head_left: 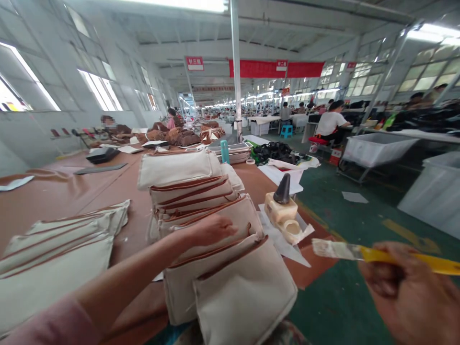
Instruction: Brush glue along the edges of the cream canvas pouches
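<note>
My left hand (218, 231) reaches across a row of cream bag pieces with brown edging, its fingers curled. Whether anything is pinched in them is hidden. Just beneath it leans one cream bag piece (235, 215); a small brown tab shows beside the fingertips. The nearest bag piece (247, 292) tilts toward me at the front of the row. Off to the right, my right hand (402, 282) grips the yellow handle of a flat brush (381, 255), its pale, coated bristles pointing left. A glue container (282, 211) with a dark cone on top stands between brush and row.
More cream bag pieces (64, 249) lie overlapped on the brown tabletop (136, 225) at left. Behind the row stand a teal bottle (224, 151) and a heap of black pieces (276, 152). White bins (375, 148) stand on the green floor; a seated person (332, 124) works beyond.
</note>
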The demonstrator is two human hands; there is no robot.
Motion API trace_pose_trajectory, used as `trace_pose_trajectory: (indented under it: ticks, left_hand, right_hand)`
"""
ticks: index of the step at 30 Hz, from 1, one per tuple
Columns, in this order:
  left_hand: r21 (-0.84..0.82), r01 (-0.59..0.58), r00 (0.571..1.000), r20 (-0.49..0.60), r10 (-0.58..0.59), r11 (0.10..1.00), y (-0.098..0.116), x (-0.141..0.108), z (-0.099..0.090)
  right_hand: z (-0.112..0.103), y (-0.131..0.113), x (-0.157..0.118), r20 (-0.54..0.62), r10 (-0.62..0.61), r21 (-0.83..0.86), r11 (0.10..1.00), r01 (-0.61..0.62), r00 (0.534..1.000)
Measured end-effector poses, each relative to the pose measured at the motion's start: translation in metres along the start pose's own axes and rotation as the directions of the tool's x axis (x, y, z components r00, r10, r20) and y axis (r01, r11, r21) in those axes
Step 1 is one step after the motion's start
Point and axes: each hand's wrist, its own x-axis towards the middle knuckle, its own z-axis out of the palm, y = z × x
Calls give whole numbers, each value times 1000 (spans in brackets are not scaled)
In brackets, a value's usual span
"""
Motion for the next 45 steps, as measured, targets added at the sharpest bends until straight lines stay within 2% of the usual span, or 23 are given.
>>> trace_pose_trajectory:
  ticks: [1,3,6,9,10,11,12,14,16,18,21,24,27,30,32,34,37,41,45]
  left_hand:
    - [54,43,995,-89,-38,998,-8,2,13]
    - [76,60,988,-146,-49,995,-10,6,39]
    - [128,67,967,-251,-33,989,9,15,73]
    - [319,48,891,-441,103,946,33,27,104]
    - [369,42,875,-462,144,929,39,31,114]
    - [391,44,876,-458,152,919,44,35,124]
    - [386,61,888,-442,126,920,47,39,132]
    - [312,152,908,-420,-7,938,51,46,147]
    - [170,243,900,-406,-157,955,53,53,156]
    - [-19,276,889,-375,-263,961,52,60,160]
    - [-196,227,898,-337,-283,954,49,70,159]
    - [-241,117,925,-326,-194,963,43,74,155]
    - [-341,-55,941,-331,-65,939,41,67,148]
    - [-521,-231,943,-327,57,822,44,54,141]
    - [-604,-265,951,-292,101,752,49,46,137]
    - [-649,-265,960,-249,130,713,53,40,134]
    - [-680,-257,965,-223,140,687,57,36,131]
    - [-679,-264,962,-239,134,685,58,34,130]
    - [-650,-300,952,-249,177,698,59,32,133]
  right_hand:
    - [5,12,-3,9,37,32,999,-37,999]
    - [12,33,-5,28,78,68,995,-79,997]
    - [9,54,2,5,84,66,994,-84,996]
    - [-1,62,10,-39,84,56,995,-82,996]
    - [-4,63,12,-48,87,55,995,-85,995]
    - [-8,64,13,-56,95,56,994,-92,994]
    - [-11,65,13,-62,110,56,993,-106,992]
    - [-16,69,12,-64,136,58,989,-133,989]
    - [-19,75,11,-53,145,58,988,-142,988]
    - [-20,82,12,-45,146,52,988,-143,988]
    - [-16,90,17,-46,155,36,987,-153,987]
    - [-7,91,25,20,112,-20,994,-112,993]
    - [6,85,31,134,62,-93,994,-49,989]
    - [21,81,35,244,74,-168,985,-33,967]
    - [30,80,37,321,85,-235,972,-8,943]
    - [38,80,39,372,73,-299,953,45,925]
    - [46,75,44,390,21,-367,921,135,920]
    - [49,60,44,361,-47,-408,890,203,931]
    - [48,56,38,416,-41,-452,857,246,908]
